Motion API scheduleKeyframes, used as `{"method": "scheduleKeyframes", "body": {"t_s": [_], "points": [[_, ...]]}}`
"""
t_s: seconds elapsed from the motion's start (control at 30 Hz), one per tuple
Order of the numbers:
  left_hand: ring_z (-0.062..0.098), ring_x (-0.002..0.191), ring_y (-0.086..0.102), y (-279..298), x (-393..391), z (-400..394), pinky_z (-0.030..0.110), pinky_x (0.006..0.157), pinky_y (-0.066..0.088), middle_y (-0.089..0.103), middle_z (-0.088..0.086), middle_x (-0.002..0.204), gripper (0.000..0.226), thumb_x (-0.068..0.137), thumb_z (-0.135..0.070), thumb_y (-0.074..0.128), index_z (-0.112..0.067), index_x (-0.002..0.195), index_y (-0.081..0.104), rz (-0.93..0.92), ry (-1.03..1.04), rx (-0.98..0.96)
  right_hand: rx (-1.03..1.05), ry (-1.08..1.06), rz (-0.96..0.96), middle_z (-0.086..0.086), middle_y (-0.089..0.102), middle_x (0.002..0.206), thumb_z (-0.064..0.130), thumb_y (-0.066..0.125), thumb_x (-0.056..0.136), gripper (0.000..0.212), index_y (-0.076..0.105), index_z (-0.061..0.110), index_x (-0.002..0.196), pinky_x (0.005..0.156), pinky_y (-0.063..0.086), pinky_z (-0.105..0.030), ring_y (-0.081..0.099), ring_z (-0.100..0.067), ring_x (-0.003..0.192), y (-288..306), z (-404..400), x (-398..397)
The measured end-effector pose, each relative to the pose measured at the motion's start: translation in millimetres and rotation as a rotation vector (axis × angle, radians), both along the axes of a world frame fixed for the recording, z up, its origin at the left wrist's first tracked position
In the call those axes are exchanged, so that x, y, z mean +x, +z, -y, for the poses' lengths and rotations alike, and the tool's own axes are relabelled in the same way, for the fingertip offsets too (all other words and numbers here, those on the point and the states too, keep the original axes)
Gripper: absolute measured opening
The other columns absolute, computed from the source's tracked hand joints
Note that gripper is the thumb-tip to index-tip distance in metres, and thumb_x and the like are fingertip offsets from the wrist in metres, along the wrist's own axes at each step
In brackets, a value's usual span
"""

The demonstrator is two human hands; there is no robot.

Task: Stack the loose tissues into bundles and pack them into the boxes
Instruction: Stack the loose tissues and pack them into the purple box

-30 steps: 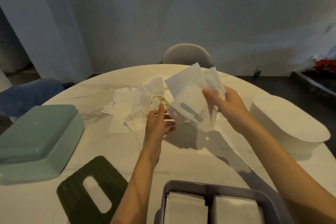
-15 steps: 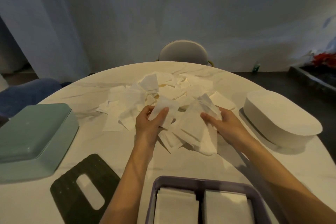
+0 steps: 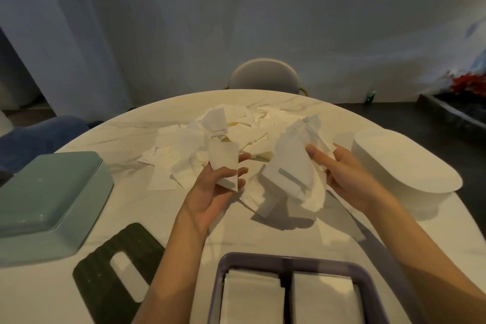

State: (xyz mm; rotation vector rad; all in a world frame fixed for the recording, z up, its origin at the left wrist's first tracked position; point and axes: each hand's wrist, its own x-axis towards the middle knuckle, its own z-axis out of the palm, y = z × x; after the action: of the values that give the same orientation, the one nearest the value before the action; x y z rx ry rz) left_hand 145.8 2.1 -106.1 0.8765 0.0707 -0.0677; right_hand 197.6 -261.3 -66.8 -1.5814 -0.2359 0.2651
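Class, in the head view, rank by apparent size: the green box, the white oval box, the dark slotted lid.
1. green box
2. white oval box, close behind the green one; camera nearness makes this unsure
3. dark slotted lid

No text, label, brand, number or sign can be read anywhere in the head view. The tissues, the green box, the white box, the purple box and the dark slotted lid on the tabletop all show plain surfaces, and the small green can on the floor is too far and blurred to make out.
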Motion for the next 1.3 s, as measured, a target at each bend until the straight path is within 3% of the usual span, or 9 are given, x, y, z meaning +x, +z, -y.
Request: {"method": "scheduleKeyframes", "body": {"t_s": [0.1,0.2,0.3,0.43,0.53,0.77,0.93,1.1,1.3], "points": [[0.034,0.119,0.058,6.3,0.5,5.1,0.039,0.101,0.045,0.066,0.022,0.129,0.061,0.076,-0.016,0.085,-0.003,0.131,0.063,-0.085,-0.042,-0.152,0.022,0.030,0.010,0.003,0.074,0.116,0.052,0.066,0.081,0.057,0.059,0.034,0.134,0.093,0.059,-0.044,0.071,-0.020,0.110,2.1,0.9,-2.1],[0.039,0.131,0.057,10.1,3.6,11.9,0.046,0.116,0.041,0.063,0.027,0.134,0.034,0.100,-0.026,0.059,0.003,0.112,0.074,-0.177,-0.037,-0.215,0.044,0.069,-0.011,0.000,0.073,0.119,0.048,0.064,0.086,0.053,0.058,0.032,0.136,0.093,0.059,-0.043,0.071,-0.022,0.112,3.8,0.5,-3.8],[0.032,0.093,0.075,12.2,2.4,25.2,0.041,0.083,0.059,0.075,0.022,0.103,0.046,0.104,-0.019,0.045,0.001,0.085,0.082,-0.193,-0.043,-0.072,-0.019,0.100,0.010,0.005,0.074,0.115,0.056,0.068,0.077,0.059,0.060,0.032,0.131,0.092,0.059,-0.041,0.071,-0.018,0.109,5.7,-4.7,-7.6],[0.038,0.131,0.058,6.4,2.4,45.9,0.057,0.118,0.035,0.064,0.019,0.136,0.055,0.104,-0.046,0.055,-0.007,0.142,0.060,-0.180,-0.182,-0.068,-0.196,0.030,0.125,0.021,0.073,0.101,0.062,0.068,0.074,0.048,0.063,0.040,0.117,0.080,0.058,-0.023,0.071,-0.006,0.096,8.4,-16.4,-15.9],[0.040,0.139,0.049,-0.8,-0.6,61.4,0.058,0.123,0.027,0.054,0.022,0.147,0.082,0.092,-0.072,0.053,-0.009,0.144,0.059,-0.163,-0.315,-0.192,-0.384,-0.037,0.205,0.025,0.064,0.104,0.059,0.068,0.083,0.040,0.059,0.040,0.117,0.070,0.050,-0.016,0.064,-0.003,0.092,5.4,-21.9,-16.6],[0.038,0.122,0.065,-8.3,-10.6,74.1,0.056,0.103,0.051,0.068,0.018,0.131,0.043,0.096,-0.015,0.068,-0.011,0.138,0.062,-0.148,-0.267,0.087,-0.385,-0.020,0.234,0.005,0.072,0.099,0.054,0.040,0.102,0.041,0.070,0.026,0.100,0.068,0.048,-0.010,0.066,-0.009,0.084,4.4,-21.3,-18.7],[0.035,0.112,0.069,-7.3,-11.3,69.7,0.044,0.084,0.060,0.071,0.019,0.125,0.044,0.097,-0.011,0.064,-0.007,0.140,0.058,-0.116,-0.328,0.150,-0.379,0.014,0.100,0.017,0.050,0.114,0.056,0.039,0.101,0.034,0.057,0.034,0.120,0.101,0.037,-0.030,0.047,-0.011,0.107,7.0,-15.0,-13.1],[0.025,0.094,0.071,-10.2,-13.8,65.6,0.034,0.079,0.059,0.073,0.011,0.103,0.031,0.097,-0.003,0.064,-0.005,0.128,0.061,-0.059,-0.441,0.406,-0.442,0.029,0.189,0.022,0.071,0.099,0.058,0.060,0.089,0.024,0.072,0.039,0.097,0.077,0.048,-0.019,0.065,-0.009,0.092,6.1,-11.1,-9.9],[0.031,0.107,0.063,-11.7,-13.5,68.9,0.041,0.094,0.055,0.065,0.015,0.111,0.039,0.093,-0.006,0.070,-0.004,0.130,0.060,-0.073,-0.444,0.427,-0.289,-0.024,0.145,0.019,0.074,0.087,0.055,0.067,0.087,0.027,0.078,0.033,0.097,0.072,0.053,-0.021,0.070,-0.012,0.084,6.6,-3.6,-7.6]]}}
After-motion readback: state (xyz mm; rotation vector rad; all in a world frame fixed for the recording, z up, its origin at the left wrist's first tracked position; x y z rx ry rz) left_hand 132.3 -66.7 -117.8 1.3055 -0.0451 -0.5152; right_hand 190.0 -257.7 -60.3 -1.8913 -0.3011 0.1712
